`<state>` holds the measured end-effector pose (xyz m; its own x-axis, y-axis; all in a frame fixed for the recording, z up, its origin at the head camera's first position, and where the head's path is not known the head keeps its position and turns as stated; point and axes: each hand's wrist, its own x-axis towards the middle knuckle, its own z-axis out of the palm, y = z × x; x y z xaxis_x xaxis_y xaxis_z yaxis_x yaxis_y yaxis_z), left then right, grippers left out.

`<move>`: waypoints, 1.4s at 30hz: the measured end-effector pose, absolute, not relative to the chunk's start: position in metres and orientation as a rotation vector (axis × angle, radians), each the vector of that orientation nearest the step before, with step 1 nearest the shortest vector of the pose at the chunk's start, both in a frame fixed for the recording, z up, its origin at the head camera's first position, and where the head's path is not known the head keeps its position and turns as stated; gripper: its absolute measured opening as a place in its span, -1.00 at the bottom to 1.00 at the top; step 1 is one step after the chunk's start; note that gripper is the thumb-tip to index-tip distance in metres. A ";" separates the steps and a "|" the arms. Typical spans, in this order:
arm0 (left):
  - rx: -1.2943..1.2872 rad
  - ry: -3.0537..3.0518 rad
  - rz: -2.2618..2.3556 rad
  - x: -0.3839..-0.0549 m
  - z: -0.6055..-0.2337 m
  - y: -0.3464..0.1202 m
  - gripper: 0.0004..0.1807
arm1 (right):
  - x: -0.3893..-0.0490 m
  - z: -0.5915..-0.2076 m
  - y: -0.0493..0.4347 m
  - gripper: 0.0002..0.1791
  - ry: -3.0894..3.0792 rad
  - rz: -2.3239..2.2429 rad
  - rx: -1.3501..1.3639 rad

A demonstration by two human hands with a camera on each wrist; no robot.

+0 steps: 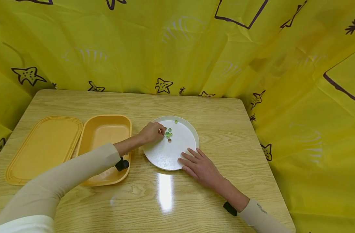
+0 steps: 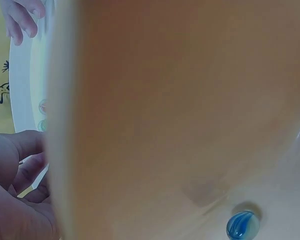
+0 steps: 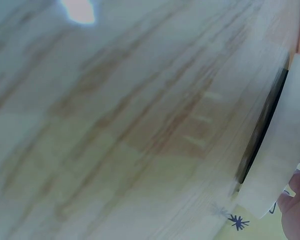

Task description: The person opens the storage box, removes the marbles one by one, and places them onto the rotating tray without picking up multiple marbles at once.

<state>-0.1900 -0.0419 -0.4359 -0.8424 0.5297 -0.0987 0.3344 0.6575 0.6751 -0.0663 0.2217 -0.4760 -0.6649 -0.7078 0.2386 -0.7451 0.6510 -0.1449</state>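
Observation:
Glass marbles [image 1: 170, 129], several of them green and some brownish, lie grouped on a round white tray [image 1: 180, 149]. One yellow-green marble [image 1: 176, 122] sits apart near the tray's far rim. Over the tray's left side my left hand [image 1: 152, 132] reaches in, thumb and fingers pinched at a dark marble [image 1: 163, 136] beside the group. In the left wrist view, the fingertips are hidden behind a box wall. My right hand [image 1: 202, 168] rests on the tray's near right rim, fingers spread and fairly straight.
An orange-yellow plastic box [image 1: 87, 136] stands left of the tray, under my left forearm. Inside it lies a blue-and-white swirled marble [image 2: 243, 225]. Its matching lid [image 1: 46, 149] lies flat farther left. A yellow patterned curtain [image 1: 136, 48] hangs behind the wooden table [image 1: 224, 129].

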 end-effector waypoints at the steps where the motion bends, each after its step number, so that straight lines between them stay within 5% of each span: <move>1: 0.693 2.590 0.972 -0.190 -0.436 -0.042 -0.94 | -0.066 -0.476 0.222 -0.43 -2.707 0.344 1.199; 19: 0.637 2.575 0.996 -0.188 -0.421 -0.056 -0.95 | -0.066 -0.474 0.221 -0.45 -2.709 0.348 1.195; 42: 0.551 2.572 1.172 -0.154 -0.399 -0.142 -0.91 | -0.066 -0.475 0.221 -0.43 -2.702 0.347 1.195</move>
